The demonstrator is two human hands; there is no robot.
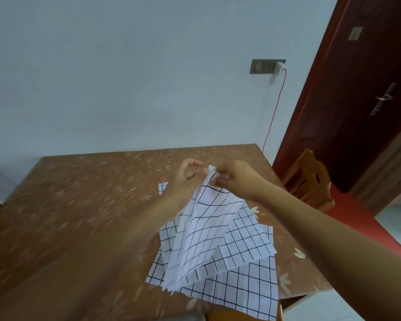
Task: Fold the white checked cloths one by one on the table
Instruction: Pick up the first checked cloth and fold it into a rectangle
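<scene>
Cloth (206,228) hangs by its top corner, long axis running down toward the person, lower end over the pile (252,288) on the table (79,193). Right hand (236,179) pinches the corner; left hand (185,181), fingers curled, pinches the edge just beside it. Chair (310,181) stands well right, no obstruction.

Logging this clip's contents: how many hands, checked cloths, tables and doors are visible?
Hands: 2, left hand, right hand
Checked cloths: at least 3, one lifted cloth, overlapping cloths lying underneath
Table: 1
Door: 1
Total: at least 7
</scene>
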